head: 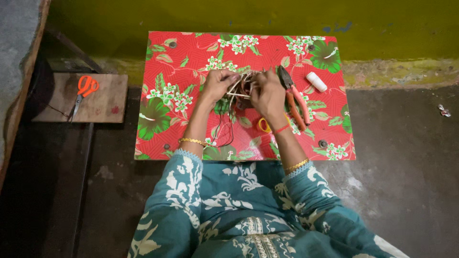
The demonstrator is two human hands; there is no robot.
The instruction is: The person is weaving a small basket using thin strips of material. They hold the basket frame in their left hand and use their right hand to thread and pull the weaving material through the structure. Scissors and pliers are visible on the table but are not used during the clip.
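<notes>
Both my hands meet over the middle of a small red table (172, 119) with a green and white flower pattern. My left hand (217, 85) and my right hand (267, 94) pinch a small bundle of thin wires and pale strands (243, 83) between them. Dark and red wires (224, 131) trail from the bundle down towards me across the table. What lies under the bundle is hidden by my fingers.
Orange-handled pliers (294, 98) lie right of my right hand, a white spool (316, 81) beyond them. A yellow ring (264, 125) sits by my right wrist. Orange-handled scissors (82, 93) rest on a low wooden board (103, 102) at left. A yellow-green wall (392, 28) runs behind.
</notes>
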